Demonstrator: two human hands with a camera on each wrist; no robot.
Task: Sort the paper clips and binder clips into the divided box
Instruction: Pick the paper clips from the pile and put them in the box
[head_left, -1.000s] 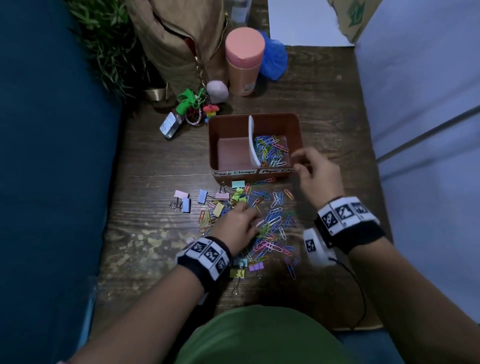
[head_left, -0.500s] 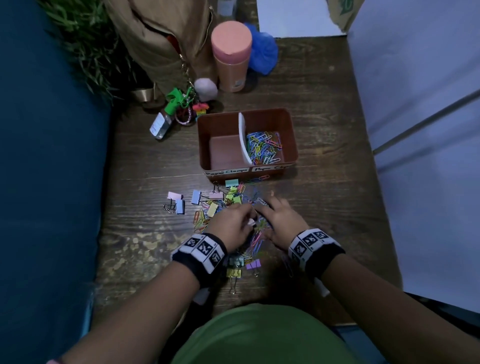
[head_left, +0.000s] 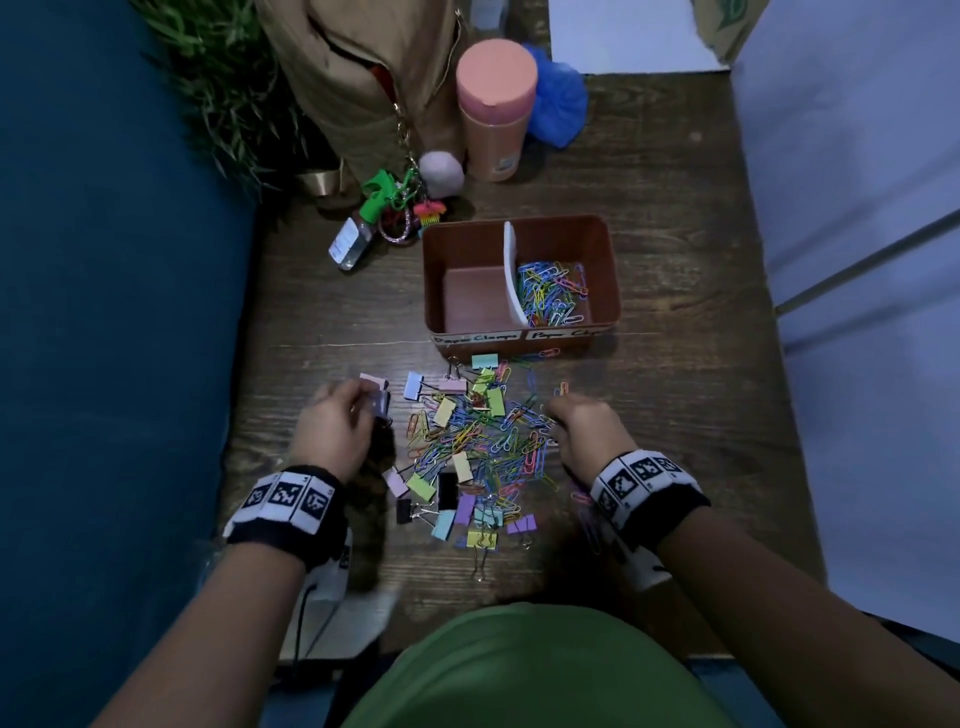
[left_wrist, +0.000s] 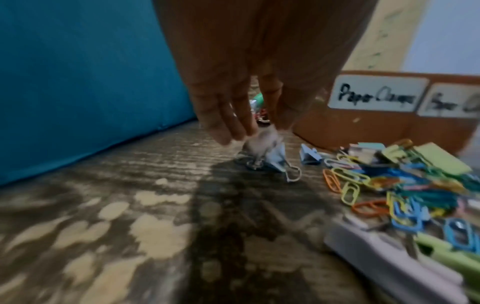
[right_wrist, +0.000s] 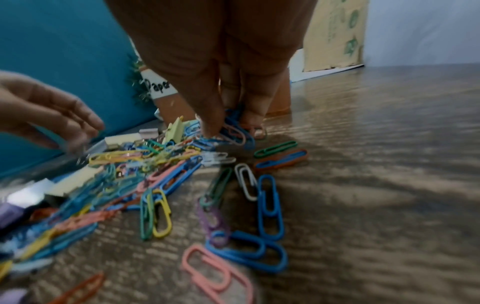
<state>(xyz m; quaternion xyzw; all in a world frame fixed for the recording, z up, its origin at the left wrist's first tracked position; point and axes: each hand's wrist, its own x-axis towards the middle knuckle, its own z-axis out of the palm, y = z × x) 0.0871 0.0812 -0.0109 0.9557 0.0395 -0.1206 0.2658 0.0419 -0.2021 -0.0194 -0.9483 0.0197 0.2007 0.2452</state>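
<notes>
A brown divided box (head_left: 602, 291) stands mid-table with a white divider (head_left: 511, 275). Its left compartment is empty; the right one holds coloured paper clips (head_left: 553, 291). In front lies a mixed pile of paper clips and binder clips (head_left: 478, 441). My left hand (head_left: 363, 400) is at the pile's far left, and its fingertips (left_wrist: 233, 133) pinch a pale, blurred binder clip (left_wrist: 262, 142) beside a blue binder clip (left_wrist: 275, 158). My right hand (head_left: 550, 413) is at the pile's right edge, thumb and fingers (right_wrist: 213, 123) pinching down on a few paper clips (right_wrist: 233, 131).
Behind the box stand a pink tumbler (head_left: 496, 109), a tan bag (head_left: 363, 78) with keychains (head_left: 395, 202), a blue pouch (head_left: 558, 104) and a plant (head_left: 218, 88). A blue upholstered surface (head_left: 104, 312) borders the table's left, a pale surface (head_left: 857, 260) its right.
My right hand came back from the box to the pile, then shifted to its right edge. My left hand moved left from the middle of the pile to the outlying binder clips.
</notes>
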